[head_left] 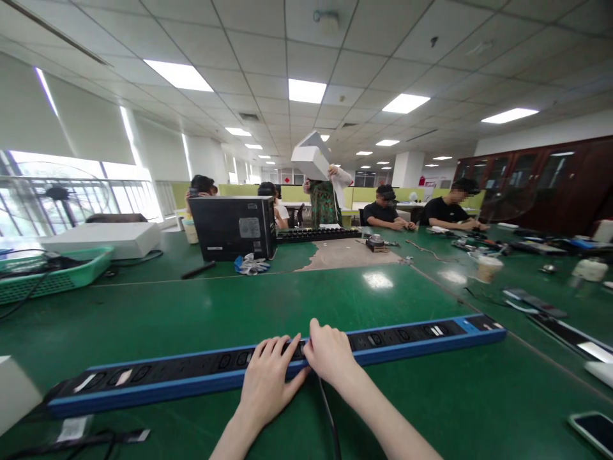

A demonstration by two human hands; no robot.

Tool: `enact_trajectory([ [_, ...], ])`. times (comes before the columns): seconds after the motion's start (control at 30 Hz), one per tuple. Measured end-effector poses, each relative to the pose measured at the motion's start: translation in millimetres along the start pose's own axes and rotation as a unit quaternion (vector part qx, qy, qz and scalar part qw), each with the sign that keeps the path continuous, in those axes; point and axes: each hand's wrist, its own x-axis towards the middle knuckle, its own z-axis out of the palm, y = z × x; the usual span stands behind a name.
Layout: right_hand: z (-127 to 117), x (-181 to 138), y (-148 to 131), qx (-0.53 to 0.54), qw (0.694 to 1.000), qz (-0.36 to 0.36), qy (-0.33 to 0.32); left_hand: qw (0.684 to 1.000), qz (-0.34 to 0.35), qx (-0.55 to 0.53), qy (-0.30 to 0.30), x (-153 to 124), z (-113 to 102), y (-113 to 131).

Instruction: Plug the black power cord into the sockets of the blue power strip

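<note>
A long blue-and-black power strip (402, 338) lies slantwise across the green table, its right end farther from me. My left hand (271, 377) is on the middle of the strip, fingers over the top and thumb along the near edge. Right beside it, my right hand (330, 351) is closed in a fist over the sockets. A black cable (328, 409) comes out from under this fist and runs toward me. The cable's end is hidden in the hand, so I cannot see how it meets the strip.
A black computer case (230, 227), gloves (251, 264) and a keyboard (318, 235) lie farther back. At left is a green basket (90, 268) of cables; at right, a cup (488, 267) and a phone (591, 429). Several people are around the far side, one standing with a white box (311, 160).
</note>
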Motion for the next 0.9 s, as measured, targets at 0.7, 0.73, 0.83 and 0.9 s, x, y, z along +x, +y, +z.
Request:
enact_trajectory([
  [0.7, 1.7, 0.7, 0.6, -0.005, 1.000, 0.000, 0.005, 1.000, -0.011, -0.006, -0.017, -0.1, 1.8, -0.6],
  [0.73, 2.2, 0.9, 0.8, -0.005, 1.000, 0.000, 0.007, 1.000, -0.010, -0.005, -0.017, -0.2, 2.2, -0.9],
  [0.83, 2.6, 1.5, 0.9, -0.003, 1.000, -0.002, 0.011, 1.000, -0.005, -0.004, -0.013, -0.3, 3.0, -1.3],
  [0.9, 2.5, 1.5, 0.9, -0.004, 1.000, -0.005, 0.012, 1.000, -0.004, -0.006, -0.007, -0.3, 3.2, -1.3],
])
